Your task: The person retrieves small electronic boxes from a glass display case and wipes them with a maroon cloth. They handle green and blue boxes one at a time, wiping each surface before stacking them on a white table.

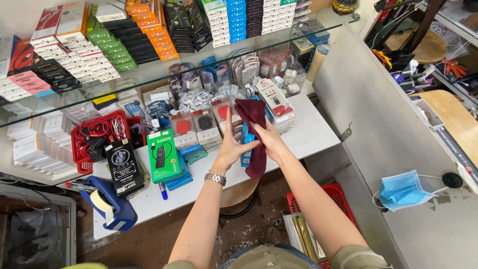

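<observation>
The person's two hands are up over the white table (308, 134). The left hand (230, 144) is flat, with its fingers spread and pointing up, and it presses against a blue packet (246, 149). The right hand (269, 139) has its grip closed around a dark red cloth (254, 117) and holds it against the same packet. The cloth hangs down between both hands, above the table's front edge. A silver watch (215, 177) sits on the left wrist. On the table below lie a green box (163, 155), a black box (123, 167) and a red basket (99, 134) full of cables. A blue tape holder (112, 204) rests at the near corner. A blue face mask (403, 192) lies on the grey counter (398, 124) far to the right.
</observation>
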